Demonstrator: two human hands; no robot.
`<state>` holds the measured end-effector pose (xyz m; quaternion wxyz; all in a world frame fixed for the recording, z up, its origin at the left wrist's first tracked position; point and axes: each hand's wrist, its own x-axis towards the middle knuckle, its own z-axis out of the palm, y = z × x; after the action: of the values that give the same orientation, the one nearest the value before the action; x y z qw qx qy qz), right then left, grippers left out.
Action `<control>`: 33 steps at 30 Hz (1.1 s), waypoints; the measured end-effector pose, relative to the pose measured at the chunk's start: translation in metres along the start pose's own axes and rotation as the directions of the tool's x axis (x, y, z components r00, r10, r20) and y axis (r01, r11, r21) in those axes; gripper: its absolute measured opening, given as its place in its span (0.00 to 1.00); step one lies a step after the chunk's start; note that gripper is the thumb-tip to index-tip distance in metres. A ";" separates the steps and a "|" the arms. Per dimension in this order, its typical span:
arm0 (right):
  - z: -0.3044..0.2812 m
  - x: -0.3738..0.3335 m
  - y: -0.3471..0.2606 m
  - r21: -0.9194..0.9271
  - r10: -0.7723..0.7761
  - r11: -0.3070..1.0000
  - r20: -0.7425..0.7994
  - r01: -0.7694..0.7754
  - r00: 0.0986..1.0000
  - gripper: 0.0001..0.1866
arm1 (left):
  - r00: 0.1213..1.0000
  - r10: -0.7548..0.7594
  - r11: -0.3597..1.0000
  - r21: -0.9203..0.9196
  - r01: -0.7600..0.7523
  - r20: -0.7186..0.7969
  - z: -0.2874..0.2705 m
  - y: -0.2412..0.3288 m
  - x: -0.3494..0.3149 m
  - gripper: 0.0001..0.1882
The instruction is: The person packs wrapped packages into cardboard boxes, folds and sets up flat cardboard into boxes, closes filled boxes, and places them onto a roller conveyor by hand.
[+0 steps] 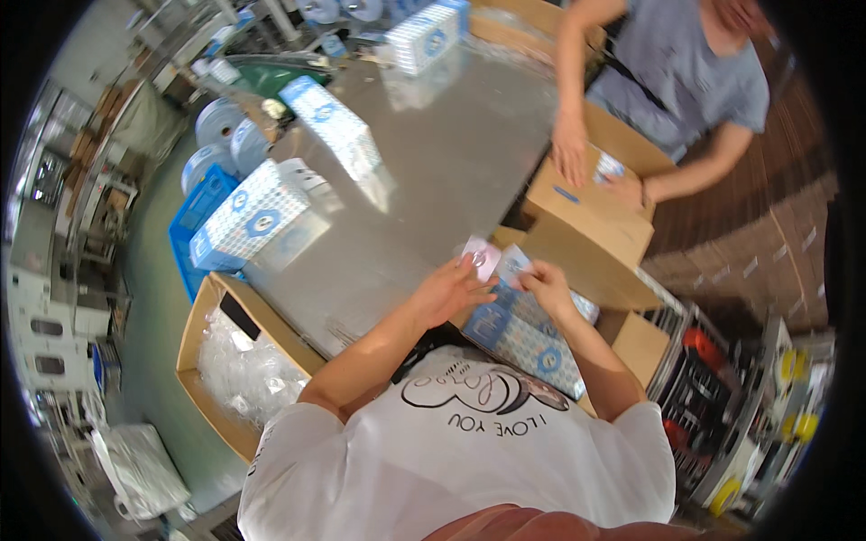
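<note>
My left hand (448,290) and my right hand (544,283) meet over a blue-and-white patterned packet (521,335) that lies in front of my chest at the edge of the steel table (442,171). Between the fingers of both hands is a small pinkish-white sachet (481,257) with a pale blue piece beside it. Both hands pinch this small item just above the packet.
Three blue-and-white packs (253,218) (332,119) (424,34) stand on the table. An open carton of clear plastic bags (236,365) sits at my left. Another person leans over an open cardboard box (591,221) across from me. A blue crate (194,221) and film rolls (221,126) lie beyond.
</note>
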<state>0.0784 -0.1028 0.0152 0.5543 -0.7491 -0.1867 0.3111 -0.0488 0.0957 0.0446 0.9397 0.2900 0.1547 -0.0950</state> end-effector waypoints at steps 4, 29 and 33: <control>-0.030 0.024 0.068 -0.922 -0.086 0.356 0.129 0.152 0.988 0.08 | 0.767 0.578 0.740 0.577 -0.347 -0.279 -0.076 0.041 -0.100 0.23; 0.145 0.182 -0.123 -0.638 -0.527 0.238 0.549 0.732 0.649 0.42 | -0.130 0.987 0.140 0.905 0.403 -0.095 -0.145 0.051 -0.243 0.16; 0.067 0.097 -0.109 -0.533 -0.491 0.245 0.652 0.810 0.577 0.41 | 0.206 0.966 0.115 0.974 0.194 -0.155 -0.116 0.047 -0.204 0.17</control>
<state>0.1118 0.0404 0.0804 0.1907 -0.6876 -0.6984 0.0552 -0.2535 0.2188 0.0488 0.2972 0.7869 0.4126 0.3495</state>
